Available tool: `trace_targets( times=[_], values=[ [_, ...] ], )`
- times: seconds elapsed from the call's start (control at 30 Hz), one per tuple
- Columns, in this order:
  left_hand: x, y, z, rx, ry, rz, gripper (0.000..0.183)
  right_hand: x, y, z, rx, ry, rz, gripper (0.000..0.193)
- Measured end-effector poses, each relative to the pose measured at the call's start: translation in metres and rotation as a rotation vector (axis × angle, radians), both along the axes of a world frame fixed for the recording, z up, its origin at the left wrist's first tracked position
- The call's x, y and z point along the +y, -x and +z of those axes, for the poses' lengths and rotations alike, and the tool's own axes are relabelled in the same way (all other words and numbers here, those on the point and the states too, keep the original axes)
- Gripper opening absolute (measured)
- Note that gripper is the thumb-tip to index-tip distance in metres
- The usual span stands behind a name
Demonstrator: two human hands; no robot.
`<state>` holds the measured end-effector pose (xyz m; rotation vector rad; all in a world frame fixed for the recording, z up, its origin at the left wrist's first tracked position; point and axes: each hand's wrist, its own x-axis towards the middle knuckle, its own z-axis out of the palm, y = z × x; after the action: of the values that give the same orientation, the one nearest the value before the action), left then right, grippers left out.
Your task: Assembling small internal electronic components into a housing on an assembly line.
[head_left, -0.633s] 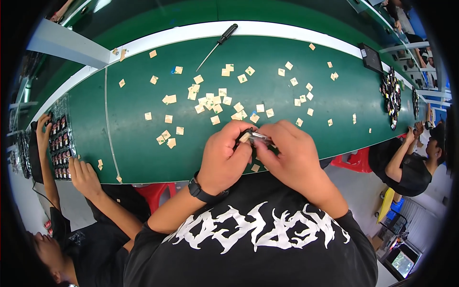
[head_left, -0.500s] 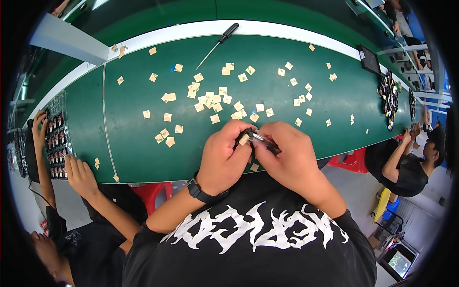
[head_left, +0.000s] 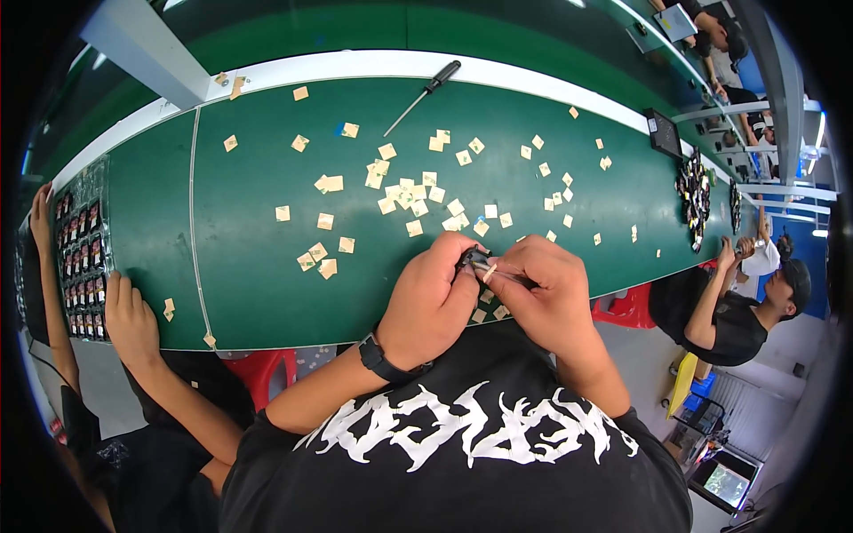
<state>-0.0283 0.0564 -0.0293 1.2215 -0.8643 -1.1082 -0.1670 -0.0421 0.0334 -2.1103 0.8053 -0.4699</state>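
My left hand [head_left: 428, 293] is closed on a small black part [head_left: 473, 257], mostly hidden by the fingers. My right hand [head_left: 553, 291] pinches a pair of tweezers [head_left: 522, 280], their tips meeting the black part. At those tips shows a small tan piece [head_left: 490, 273]; whether it sticks to the part I cannot tell. Both hands are close together above the table's near edge. Beyond them, many tan paper squares [head_left: 406, 188] with green print lie scattered over the green table [head_left: 267, 293].
A screwdriver [head_left: 425, 96] lies by the far white rail. To the left, a co-worker's hand [head_left: 131, 315] is beside a tray of black parts [head_left: 82, 262]. At right are a pile of black parts [head_left: 693, 200], a black box [head_left: 662, 133] and another person [head_left: 742, 311].
The tan piece has shifted from beside the black part to the tweezers' tips, near my right thumb. The whole view has turned slightly. The co-worker's nearer hand at left has moved lower.
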Motion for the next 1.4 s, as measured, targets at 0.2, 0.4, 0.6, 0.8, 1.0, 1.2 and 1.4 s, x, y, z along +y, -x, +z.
trace_targets(
  times=[0.2, 0.4, 0.6, 0.8, 1.0, 1.2, 1.4],
  values=[
    [0.006, -0.002, -0.001, 0.072, 0.047, -0.07, 0.025, 0.004, -0.001, 0.002, 0.082, 0.041, 0.023, 0.016],
    [0.008, -0.004, -0.011, 0.008, 0.08, -0.111, 0.027, -0.002, -0.003, 0.004, 0.135, -0.152, 0.035, 0.014],
    [0.008, -0.007, -0.01, 0.052, 0.063, -0.124, 0.025, -0.009, -0.003, -0.002, 0.11, -0.347, -0.023, 0.008],
    [0.008, -0.017, 0.002, 0.271, -0.039, -0.193, 0.025, -0.006, -0.004, -0.017, -0.023, -0.323, -0.096, 0.012],
    [0.008, -0.019, 0.007, 0.411, -0.08, -0.178, 0.027, 0.0, -0.001, -0.028, -0.063, 0.163, 0.102, 0.024],
    [0.007, -0.018, 0.003, 0.574, -0.113, -0.144, 0.029, 0.001, 0.002, -0.025, -0.095, 0.097, 0.114, 0.031],
    [0.007, -0.018, 0.007, 0.487, -0.117, -0.118, 0.028, -0.001, 0.01, -0.03, -0.129, 0.147, 0.081, 0.032]
  ],
)
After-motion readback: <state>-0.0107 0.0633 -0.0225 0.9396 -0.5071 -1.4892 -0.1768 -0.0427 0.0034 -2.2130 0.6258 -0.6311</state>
